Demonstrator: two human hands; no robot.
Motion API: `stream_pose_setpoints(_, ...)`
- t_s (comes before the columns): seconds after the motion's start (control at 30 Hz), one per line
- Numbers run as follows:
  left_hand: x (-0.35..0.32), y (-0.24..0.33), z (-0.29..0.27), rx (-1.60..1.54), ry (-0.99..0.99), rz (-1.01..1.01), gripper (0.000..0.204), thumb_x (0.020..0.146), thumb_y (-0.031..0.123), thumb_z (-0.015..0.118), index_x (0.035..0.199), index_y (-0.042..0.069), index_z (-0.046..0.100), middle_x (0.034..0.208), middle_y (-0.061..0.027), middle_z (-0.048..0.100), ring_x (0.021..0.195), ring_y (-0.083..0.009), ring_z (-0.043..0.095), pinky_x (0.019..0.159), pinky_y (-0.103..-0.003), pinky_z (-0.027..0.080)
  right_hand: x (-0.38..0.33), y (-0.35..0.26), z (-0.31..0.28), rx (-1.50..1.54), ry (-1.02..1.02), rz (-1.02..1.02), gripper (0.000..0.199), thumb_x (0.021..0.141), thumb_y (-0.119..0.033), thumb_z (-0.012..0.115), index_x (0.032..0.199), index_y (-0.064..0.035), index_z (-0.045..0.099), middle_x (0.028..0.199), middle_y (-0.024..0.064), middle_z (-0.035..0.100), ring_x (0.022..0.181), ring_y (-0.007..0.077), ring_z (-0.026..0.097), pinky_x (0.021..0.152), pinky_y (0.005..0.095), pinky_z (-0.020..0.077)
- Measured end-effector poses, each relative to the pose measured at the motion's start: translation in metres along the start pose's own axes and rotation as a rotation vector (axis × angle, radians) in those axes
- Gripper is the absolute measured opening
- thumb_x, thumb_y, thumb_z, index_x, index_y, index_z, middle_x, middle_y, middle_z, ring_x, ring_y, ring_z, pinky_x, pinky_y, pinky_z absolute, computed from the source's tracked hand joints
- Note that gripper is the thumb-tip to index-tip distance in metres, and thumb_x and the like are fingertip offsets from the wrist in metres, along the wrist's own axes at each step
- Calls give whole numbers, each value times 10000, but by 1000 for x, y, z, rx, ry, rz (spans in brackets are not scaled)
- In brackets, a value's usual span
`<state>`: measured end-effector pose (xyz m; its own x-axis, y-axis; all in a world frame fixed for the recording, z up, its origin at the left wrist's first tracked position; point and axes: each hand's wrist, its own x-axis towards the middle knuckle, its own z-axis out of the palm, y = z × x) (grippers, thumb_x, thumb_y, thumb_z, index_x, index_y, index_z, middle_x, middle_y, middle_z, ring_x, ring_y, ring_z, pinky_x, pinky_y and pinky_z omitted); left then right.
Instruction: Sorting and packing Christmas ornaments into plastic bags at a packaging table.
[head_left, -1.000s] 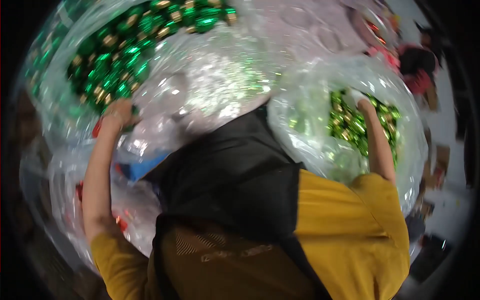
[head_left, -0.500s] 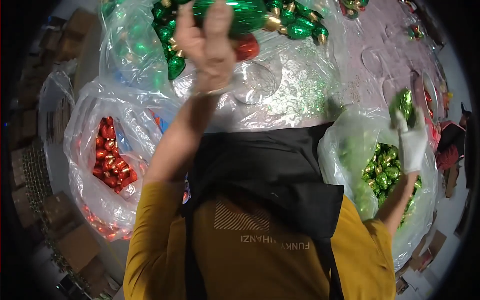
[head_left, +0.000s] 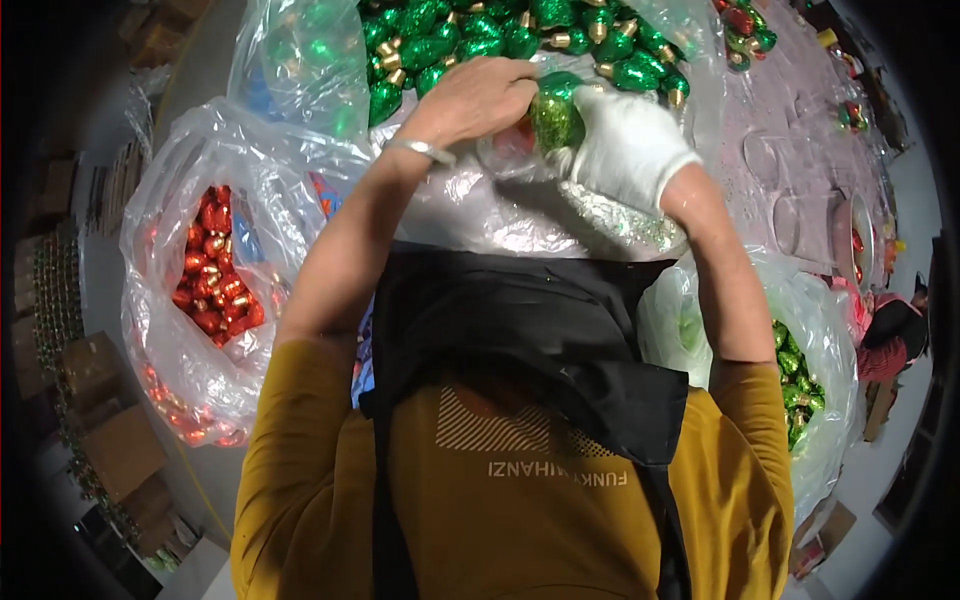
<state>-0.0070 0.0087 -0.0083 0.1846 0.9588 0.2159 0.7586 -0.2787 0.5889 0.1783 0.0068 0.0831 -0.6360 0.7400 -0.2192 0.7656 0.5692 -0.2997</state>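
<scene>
Your gloved right hand [head_left: 628, 150] is closed around a green glittered bulb ornament [head_left: 556, 118], and your bare left hand [head_left: 478, 98] pinches its near side, both grips meeting over the clear plastic sheet [head_left: 480, 210] so the piece stays steady between them. The ornament sits just below the open bag of green bulbs [head_left: 480, 40] at the far edge; the bag of red bulbs [head_left: 212, 270] lies left, well apart.

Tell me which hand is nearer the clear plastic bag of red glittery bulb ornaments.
Left. The bare left hand is up at the green glittery ornament, on the clear plastic bag of red ornaments's side; the white-gloved right hand is farther across.
</scene>
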Motion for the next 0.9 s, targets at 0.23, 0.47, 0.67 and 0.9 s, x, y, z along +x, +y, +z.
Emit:
stream_pose_setpoints(0.23,-26,1,0,72,235,304,264,851,142,518,1064,12,603,1004,-162,621,1034,-323,564,897,-404,417,20,23,26,-266,92,-75,325,773,-246,657,981,-1,606,960,231,631,919,335,632,763,393,512)
stream_pose_setpoints(0.47,-72,0,-5,152,226,311,255,805,167,637,1032,53,610,1156,-121,573,1202,-306,457,964,-517,329,9,37,11,-38,200,-271,287,828,-243,651,1023,-36,612,957,167,659,910,304,644,753,350,521)
stream_pose_setpoints(0.67,-89,2,11,103,164,254,338,762,156,712,1058,65,577,1292,-127,480,1251,-360,406,991,-504,319,124,81,42,-149,-6,242,487,896,-391,515,1247,-52,522,1132,225,616,1045,338,608,939,400,460)
stream_pose_setpoints(0.9,-103,-5,13,206,148,197,383,754,126,715,1098,71,556,1319,-125,462,1270,-355,388,979,-478,345,183,100,106,130,220,261,659,823,-404,575,1308,14,423,1177,239,590,1096,326,587,947,393,454)
